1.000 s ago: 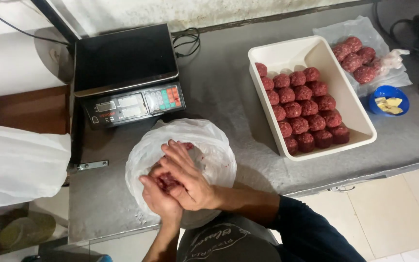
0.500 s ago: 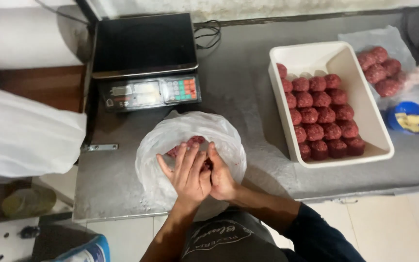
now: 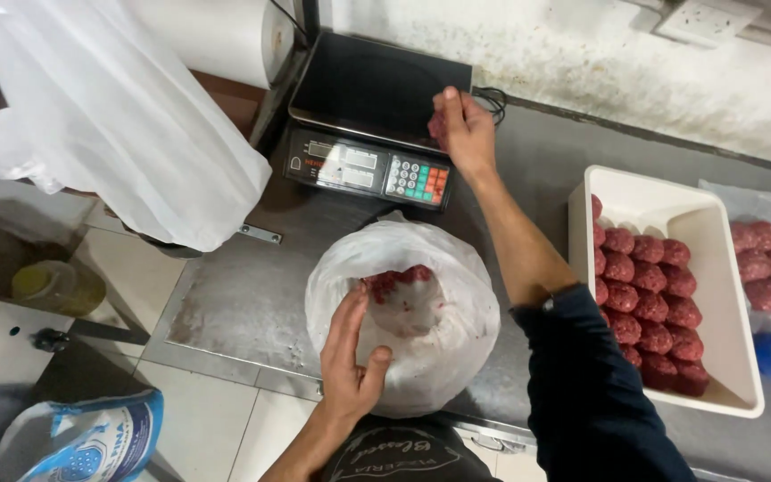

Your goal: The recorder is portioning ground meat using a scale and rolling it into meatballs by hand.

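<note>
Reaching toward twelve o'clock, my right hand [image 3: 463, 127] pinches a minced-meat ball [image 3: 437, 130] over the scale [image 3: 377, 116] edge, where I fear it drops, while my left hand [image 3: 352, 361] rests loosely open on the meat bag [image 3: 452, 308].

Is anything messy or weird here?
Nothing is spilled. The white tray sticks out past the counter edge, and some meatballs sit outside it on plastic. The right hand holds meat over the scale.
</note>
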